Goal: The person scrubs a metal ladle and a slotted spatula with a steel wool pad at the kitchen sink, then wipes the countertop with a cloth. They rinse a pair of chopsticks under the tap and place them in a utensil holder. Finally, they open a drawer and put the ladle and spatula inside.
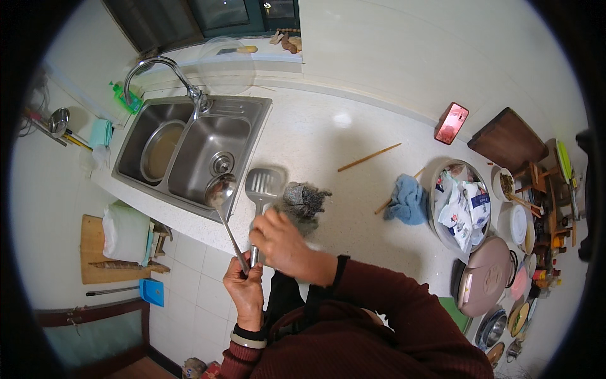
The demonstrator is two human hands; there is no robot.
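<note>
My left hand (pixel 246 284) grips the lower handles of a steel ladle (pixel 219 192) and a slotted metal turner (pixel 266 184), which are side by side. The ladle's bowl lies over the front right rim of the sink (pixel 208 147). Above the worktop, the turner's blade points away from me. My right hand (pixel 286 244) is blurred, its fingers curled across the turner's handle; whether they grip it cannot be made out. Just beyond that hand, a crumpled dark grey cloth or scouring pad (pixel 304 200) sits on the white worktop (pixel 307 128).
A metal bowl of cloudy water (pixel 163 151) stands in the left basin below the faucet (pixel 165 61). Chopsticks (pixel 369 157), a blue cloth (pixel 407 201), a bowl of packets (pixel 459 203) and a pink electric appliance (pixel 483 277) occupy the right side. A phone (pixel 452 123) leans against the wall.
</note>
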